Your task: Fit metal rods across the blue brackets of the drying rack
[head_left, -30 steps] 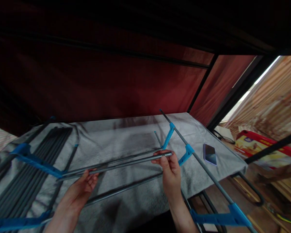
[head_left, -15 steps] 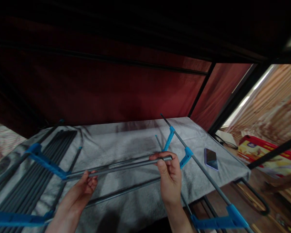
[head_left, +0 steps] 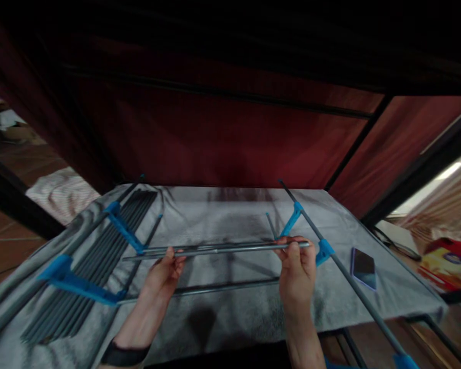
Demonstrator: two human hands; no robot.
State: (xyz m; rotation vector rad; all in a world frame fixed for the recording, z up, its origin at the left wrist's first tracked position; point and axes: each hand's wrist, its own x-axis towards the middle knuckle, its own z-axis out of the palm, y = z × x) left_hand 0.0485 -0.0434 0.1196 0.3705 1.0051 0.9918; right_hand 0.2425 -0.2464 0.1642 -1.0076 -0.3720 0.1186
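Observation:
A thin grey metal tube lies level between my two hands, with a joint showing near its middle. My left hand pinches it left of the middle, and its left end sticks out past my fingers. Closed around the right end is my right hand. Just behind is another crossbar, partly covered by the held tube. Below them a lower crossbar spans the frame. Blue plastic brackets join the side tubes, among them a left bracket and a right bracket beside my right hand.
Several loose grey tubes lie in a row at the left on the grey cloth. A phone rests at the right. Red sheeting stands behind, and a red and yellow box is beyond the right edge.
The view has turned left, so things appear further right. The held tube looks more level now, and its left end shows clear of the crossbar. Both hands keep their grip on it.

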